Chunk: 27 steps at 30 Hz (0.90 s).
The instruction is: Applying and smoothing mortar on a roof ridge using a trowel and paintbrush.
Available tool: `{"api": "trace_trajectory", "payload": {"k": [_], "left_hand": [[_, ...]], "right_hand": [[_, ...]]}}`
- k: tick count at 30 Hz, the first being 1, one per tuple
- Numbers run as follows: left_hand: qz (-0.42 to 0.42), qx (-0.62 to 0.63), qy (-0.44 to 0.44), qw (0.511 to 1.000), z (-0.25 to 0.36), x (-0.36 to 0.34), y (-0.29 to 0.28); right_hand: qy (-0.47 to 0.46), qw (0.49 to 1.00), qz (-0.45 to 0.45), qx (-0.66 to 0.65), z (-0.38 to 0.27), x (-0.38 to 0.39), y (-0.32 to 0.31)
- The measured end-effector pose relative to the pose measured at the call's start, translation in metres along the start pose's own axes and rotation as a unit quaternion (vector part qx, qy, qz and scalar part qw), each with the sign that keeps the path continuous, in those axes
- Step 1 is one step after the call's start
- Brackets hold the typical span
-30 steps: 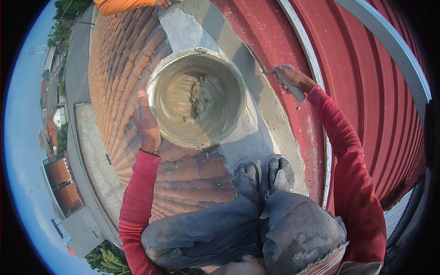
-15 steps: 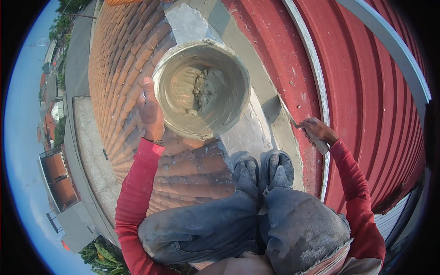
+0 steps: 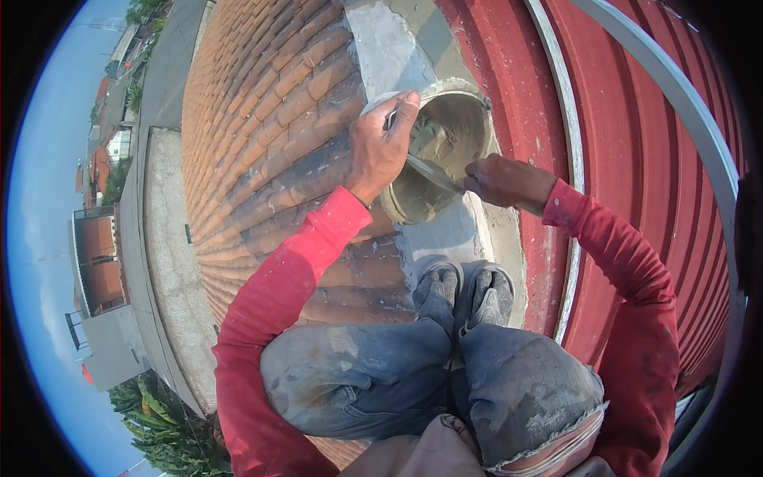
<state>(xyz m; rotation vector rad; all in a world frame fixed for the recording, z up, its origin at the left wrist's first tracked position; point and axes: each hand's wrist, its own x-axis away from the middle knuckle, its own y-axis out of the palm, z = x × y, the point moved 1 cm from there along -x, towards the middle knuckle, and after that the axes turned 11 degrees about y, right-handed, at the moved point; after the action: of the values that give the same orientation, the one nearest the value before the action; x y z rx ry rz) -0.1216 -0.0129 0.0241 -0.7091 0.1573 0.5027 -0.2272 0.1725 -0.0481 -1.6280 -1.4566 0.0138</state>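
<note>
A round bucket (image 3: 419, 208), caked grey, leans tilted over the strip between the two roofs. My left hand (image 3: 380, 147) is closed on its left rim, thumb up. Wet mortar (image 3: 457, 147) lies inside, against the far right wall. My right hand (image 3: 509, 184) grips a trowel (image 3: 435, 172) at the bucket's near right side. Its blade points left across the opening; whether it touches the mortar I cannot tell. The trowel's handle is hidden in my fist.
Orange clay tiles (image 3: 274, 119) slope away on the left, red ribbed metal roofing (image 3: 628, 151) on the right. A grey mortar strip (image 3: 449, 48) runs between them. My feet (image 3: 465, 292) stand on it below the bucket. A pale metal bar (image 3: 675, 79) curves at the right.
The bucket has moved right and tipped, with my left hand still on its rim. My right hand has brought the trowel up from the mortar strip to the bucket's opening.
</note>
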Motion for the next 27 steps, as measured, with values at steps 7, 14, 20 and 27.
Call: {"api": "trace_trajectory", "payload": {"k": [7,14,20,27], "left_hand": [[0.032,0.028,-0.037,0.998,-0.004,-0.006,-0.003],[0.191,0.202,-0.194,0.941,-0.066,-0.047,-0.064],[0.322,0.174,-0.168,0.916,-0.063,-0.086,-0.1],[0.266,0.081,-0.17,0.945,-0.102,-0.134,-0.087]], "right_hand": [[0.06,0.915,-0.314,-0.246,0.002,0.011,-0.012],[0.044,0.767,-0.365,-0.525,0.037,0.028,-0.078],[0.079,0.894,0.015,-0.441,0.028,-0.068,-0.188],[-0.068,0.946,0.293,0.122,0.088,-0.3,-0.264]]}}
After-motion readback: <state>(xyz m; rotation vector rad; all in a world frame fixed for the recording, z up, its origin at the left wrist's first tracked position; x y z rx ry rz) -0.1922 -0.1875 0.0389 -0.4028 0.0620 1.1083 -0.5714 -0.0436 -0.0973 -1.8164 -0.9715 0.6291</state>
